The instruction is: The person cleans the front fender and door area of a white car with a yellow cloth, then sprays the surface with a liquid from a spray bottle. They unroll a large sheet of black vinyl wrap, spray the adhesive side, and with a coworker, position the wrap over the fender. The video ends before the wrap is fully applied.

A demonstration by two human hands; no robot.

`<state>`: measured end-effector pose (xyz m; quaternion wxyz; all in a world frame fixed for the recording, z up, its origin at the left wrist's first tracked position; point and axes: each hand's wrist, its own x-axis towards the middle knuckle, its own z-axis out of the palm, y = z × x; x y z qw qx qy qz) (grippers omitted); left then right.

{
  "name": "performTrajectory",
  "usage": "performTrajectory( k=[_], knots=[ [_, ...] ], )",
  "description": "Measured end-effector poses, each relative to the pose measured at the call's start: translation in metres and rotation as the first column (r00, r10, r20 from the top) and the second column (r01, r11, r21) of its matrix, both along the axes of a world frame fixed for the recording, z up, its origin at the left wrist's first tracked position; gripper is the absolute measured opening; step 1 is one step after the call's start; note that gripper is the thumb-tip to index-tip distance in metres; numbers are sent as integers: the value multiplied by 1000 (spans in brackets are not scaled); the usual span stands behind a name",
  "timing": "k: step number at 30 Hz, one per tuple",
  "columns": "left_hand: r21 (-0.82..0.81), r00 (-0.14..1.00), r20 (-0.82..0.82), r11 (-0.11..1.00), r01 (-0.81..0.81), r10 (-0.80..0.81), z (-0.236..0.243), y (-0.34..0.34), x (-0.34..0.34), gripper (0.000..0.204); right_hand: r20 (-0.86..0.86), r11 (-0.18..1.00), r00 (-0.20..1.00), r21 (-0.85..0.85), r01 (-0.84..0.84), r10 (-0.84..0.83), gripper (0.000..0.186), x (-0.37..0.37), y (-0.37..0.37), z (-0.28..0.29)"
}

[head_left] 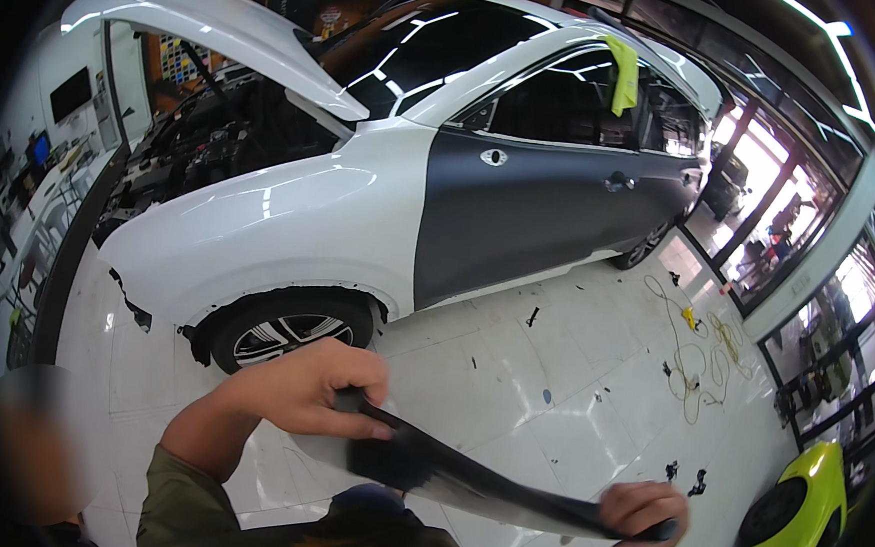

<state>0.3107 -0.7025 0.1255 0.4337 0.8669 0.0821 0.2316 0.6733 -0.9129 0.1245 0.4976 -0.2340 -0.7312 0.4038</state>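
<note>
Stretched between my two hands is a long, dark, slightly glossy strip [490, 482], bowed a little downward; I cannot tell whether it is film or plastic trim. My left hand [305, 386] pinches its upper left end between thumb and fingers. Lower down on the right, my right hand [648, 512] has its fingers wrapped round the other end. Beyond the hands stands a white car [291, 209] with its hood [212, 24] raised. Its front door [521, 213] is matte dark grey, and so is the rear door. The front wheel [293, 343] is just past my left hand.
A yellow-green cloth [624, 76] hangs from the car's window frame. On the tiled floor lie yellowish cables [718, 356] and several small dark pieces [532, 316]. A lime-green car-shaped thing [793, 516] stands at the lower right. Another person [41, 450] is at the lower left.
</note>
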Motion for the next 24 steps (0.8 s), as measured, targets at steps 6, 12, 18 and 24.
performTrajectory(
  k=[6,12,18,24],
  knots=[
    [-81,955,141,958,274,-261,-25,78,68,26,-97,944,939,-18,331,-331,38,95,66,44],
    [188,972,-35,954,235,-233,-37,123,158,24,-35,792,791,-3,611,-610,50,197,94,87],
    [15,971,-193,989,148,-142,-53,111,235,25,-63,721,728,102,685,-683,64,317,82,101],
    [237,849,-509,971,-22,143,-175,86,318,18,-141,449,454,64,891,-880,66,435,78,106]
  ],
)
